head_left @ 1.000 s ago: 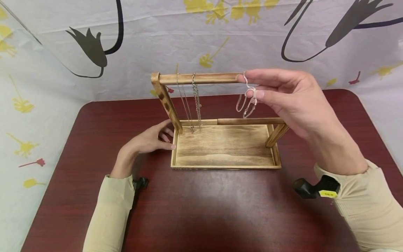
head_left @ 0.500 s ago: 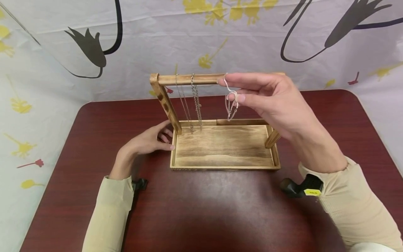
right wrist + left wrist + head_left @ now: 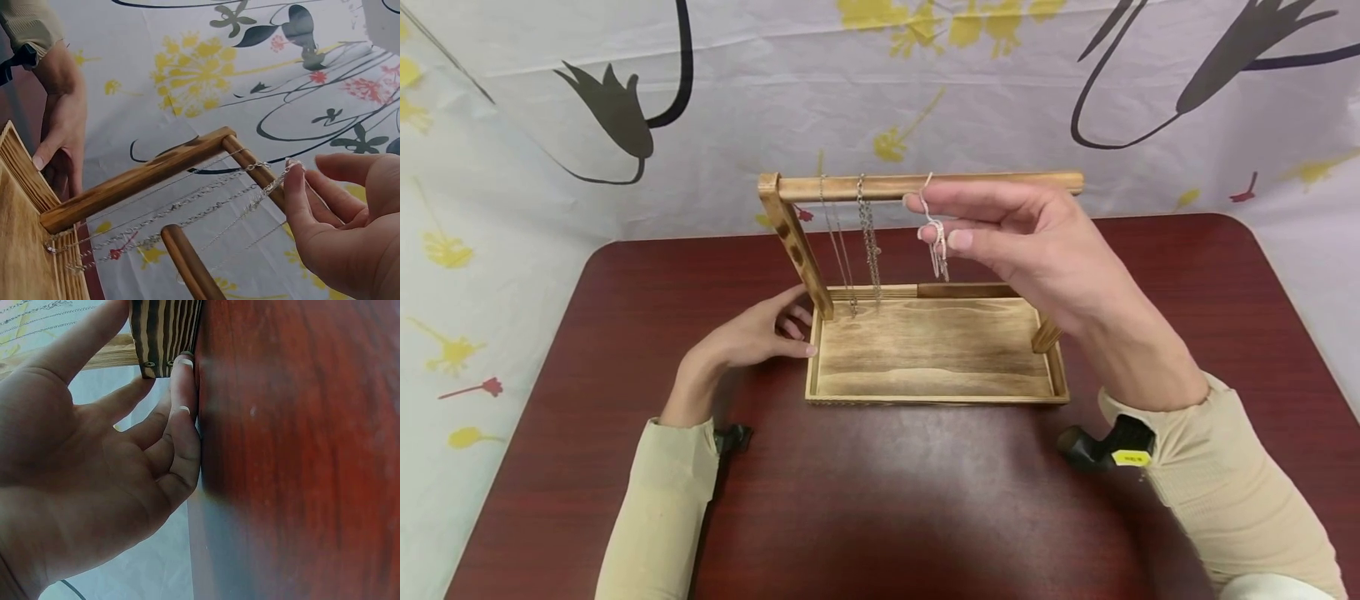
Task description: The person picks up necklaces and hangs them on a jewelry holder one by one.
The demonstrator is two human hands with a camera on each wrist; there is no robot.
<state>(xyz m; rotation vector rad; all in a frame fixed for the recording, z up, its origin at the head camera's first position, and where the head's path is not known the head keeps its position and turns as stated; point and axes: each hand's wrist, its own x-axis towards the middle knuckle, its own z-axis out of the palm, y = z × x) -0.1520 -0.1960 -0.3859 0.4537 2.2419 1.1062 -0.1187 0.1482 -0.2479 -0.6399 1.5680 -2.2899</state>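
Observation:
A wooden jewelry stand [image 3: 793,242] has a top bar [image 3: 1030,178] over a shallow tray [image 3: 940,350]. My right hand [image 3: 1037,225] is at the bar, pinching a bunched silver chain [image 3: 938,242] between thumb and fingers; one strand reaches up over the bar. In the right wrist view the chain [image 3: 275,181] trails down from the fingertips. My left hand [image 3: 748,333] touches the tray's left end, thumb on the rim. The left wrist view shows its straight fingers [image 3: 119,403] at the tray's striped corner [image 3: 165,337], with the other fingers loosely bent.
A thin silver necklace [image 3: 837,233] and a thicker, doubled one [image 3: 868,237] hang from the bar's left half. The stand sits on a dark red table [image 3: 880,492]. Behind it hangs a white cloth [image 3: 850,92] printed with flowers.
My right hand has moved left along the bar with the chain, from near its right part to near the middle. The left hand stays at the tray's end.

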